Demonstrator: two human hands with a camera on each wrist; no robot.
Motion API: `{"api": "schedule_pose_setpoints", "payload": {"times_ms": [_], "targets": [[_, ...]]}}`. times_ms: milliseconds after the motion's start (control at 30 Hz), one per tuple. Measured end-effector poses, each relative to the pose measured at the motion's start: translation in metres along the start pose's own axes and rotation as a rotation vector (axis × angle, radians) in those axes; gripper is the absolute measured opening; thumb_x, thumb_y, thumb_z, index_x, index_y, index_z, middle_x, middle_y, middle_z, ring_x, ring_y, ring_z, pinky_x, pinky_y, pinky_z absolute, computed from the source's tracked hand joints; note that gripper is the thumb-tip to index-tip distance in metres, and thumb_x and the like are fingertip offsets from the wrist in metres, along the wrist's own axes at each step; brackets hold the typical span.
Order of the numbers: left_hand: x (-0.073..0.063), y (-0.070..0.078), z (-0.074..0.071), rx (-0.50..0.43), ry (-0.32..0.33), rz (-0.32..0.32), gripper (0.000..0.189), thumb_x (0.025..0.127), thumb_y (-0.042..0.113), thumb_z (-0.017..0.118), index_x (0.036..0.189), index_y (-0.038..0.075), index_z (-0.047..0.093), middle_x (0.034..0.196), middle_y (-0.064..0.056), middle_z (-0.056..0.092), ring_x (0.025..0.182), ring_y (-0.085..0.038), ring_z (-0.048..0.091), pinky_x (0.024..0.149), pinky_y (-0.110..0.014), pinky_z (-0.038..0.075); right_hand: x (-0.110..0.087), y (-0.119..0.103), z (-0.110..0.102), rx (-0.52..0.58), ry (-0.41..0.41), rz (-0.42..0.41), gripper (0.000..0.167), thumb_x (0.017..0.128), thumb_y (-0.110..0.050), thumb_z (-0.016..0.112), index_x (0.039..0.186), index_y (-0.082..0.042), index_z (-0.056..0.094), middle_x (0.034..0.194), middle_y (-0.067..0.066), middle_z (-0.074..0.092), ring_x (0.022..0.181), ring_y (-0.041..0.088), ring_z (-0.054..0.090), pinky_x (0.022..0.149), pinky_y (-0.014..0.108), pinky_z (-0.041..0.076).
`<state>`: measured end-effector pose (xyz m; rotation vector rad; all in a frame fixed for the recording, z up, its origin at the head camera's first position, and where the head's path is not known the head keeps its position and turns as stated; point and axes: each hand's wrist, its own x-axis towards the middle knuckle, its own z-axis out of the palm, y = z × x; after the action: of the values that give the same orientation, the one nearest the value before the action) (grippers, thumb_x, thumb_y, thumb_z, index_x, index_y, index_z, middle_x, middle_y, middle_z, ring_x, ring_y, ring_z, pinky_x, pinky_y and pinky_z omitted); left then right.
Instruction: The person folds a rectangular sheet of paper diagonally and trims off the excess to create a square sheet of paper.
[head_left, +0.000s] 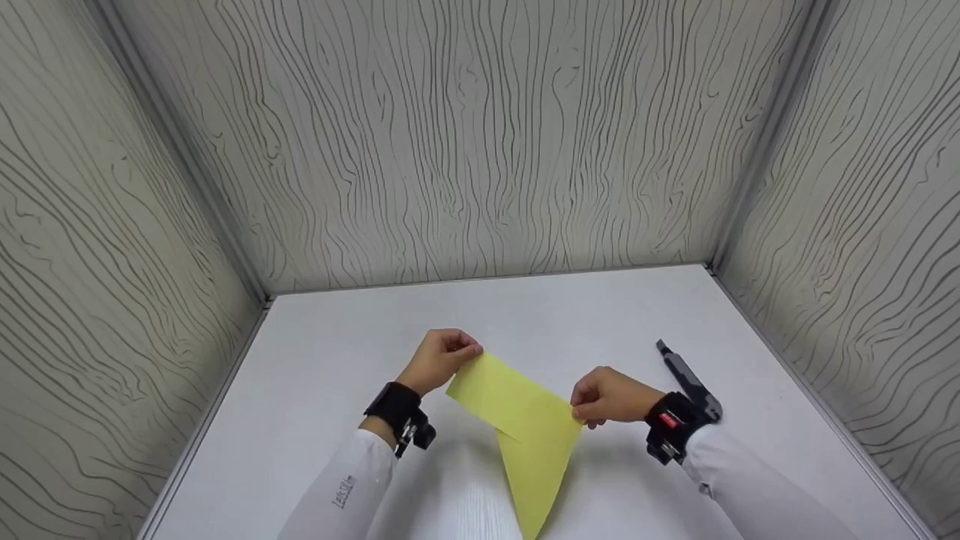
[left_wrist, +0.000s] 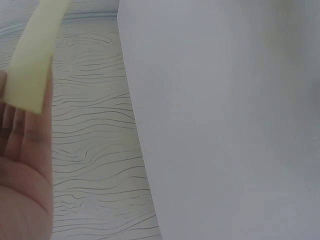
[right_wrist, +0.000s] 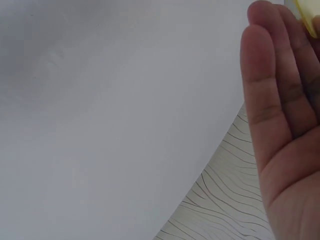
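Note:
Both hands hold up a folded sheet of yellow paper [head_left: 525, 405] over the white table. My left hand [head_left: 441, 358] pinches its upper left corner between thumb and fingers. At the right corner, the thumb and fingers of my right hand [head_left: 611, 395] pinch the paper. A diagonal fold lets one pointed flap hang down toward the front. In the left wrist view a strip of the yellow paper [left_wrist: 32, 75] crosses the fingers of the left hand [left_wrist: 25, 160]. Only a small bit of yellow paper [right_wrist: 310, 12] shows beyond the right hand [right_wrist: 285, 120] in the right wrist view.
A dark grey box cutter [head_left: 686, 375] lies on the white table [head_left: 337, 337] at the right, partly behind the right wrist strap [head_left: 673, 421]. Wood-grain patterned panels [head_left: 465, 150] enclose the table at the back and both sides.

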<state>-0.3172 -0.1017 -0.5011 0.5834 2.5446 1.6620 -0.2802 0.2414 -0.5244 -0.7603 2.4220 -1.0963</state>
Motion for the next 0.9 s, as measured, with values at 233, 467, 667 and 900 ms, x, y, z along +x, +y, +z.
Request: {"api": "schedule_pose_setpoints", "payload": {"times_ms": [233, 467, 667, 900], "targets": [[0.003, 0.013, 0.016, -0.012, -0.003, 0.036, 0.016, 0.104, 0.012, 0.072, 0.097, -0.002, 0.077, 0.088, -0.001, 0.074, 0.077, -0.007, 0.06, 0.07, -0.021, 0.05, 0.017, -0.02, 0.008, 0.001, 0.029, -0.058, 0.017, 0.105, -0.013, 0.07, 0.096, -0.001, 0.078, 0.076, 0.001, 0.07, 0.066, 0.009, 0.06, 0.061, 0.02, 0.052], [0.003, 0.016, 0.032, -0.041, -0.057, 0.037, 0.013, 0.104, 0.011, 0.072, 0.103, -0.003, 0.073, 0.093, -0.007, 0.075, 0.075, -0.007, 0.062, 0.069, -0.02, 0.052, 0.029, -0.034, 0.017, 0.106, 0.056, -0.099, 0.022, 0.11, -0.014, 0.062, 0.102, 0.003, 0.073, 0.072, 0.001, 0.068, 0.061, 0.01, 0.059, 0.059, 0.024, 0.052], [0.002, 0.017, 0.031, -0.047, -0.058, -0.029, 0.016, 0.094, 0.002, 0.081, 0.107, -0.002, 0.074, 0.096, -0.01, 0.08, 0.077, -0.007, 0.068, 0.07, -0.021, 0.057, 0.027, -0.032, 0.019, 0.126, 0.074, -0.1, 0.021, 0.109, -0.012, 0.063, 0.102, 0.005, 0.074, 0.072, 0.002, 0.069, 0.06, 0.007, 0.059, 0.058, 0.022, 0.051], [0.003, 0.012, 0.022, -0.041, 0.03, -0.048, 0.014, 0.095, 0.0, 0.079, 0.108, -0.003, 0.074, 0.098, -0.012, 0.08, 0.082, -0.008, 0.067, 0.076, -0.023, 0.057, 0.019, -0.019, 0.021, 0.142, 0.074, -0.092, 0.018, 0.105, -0.009, 0.069, 0.098, 0.006, 0.077, 0.077, 0.009, 0.076, 0.061, 0.004, 0.062, 0.059, 0.022, 0.054]]}}
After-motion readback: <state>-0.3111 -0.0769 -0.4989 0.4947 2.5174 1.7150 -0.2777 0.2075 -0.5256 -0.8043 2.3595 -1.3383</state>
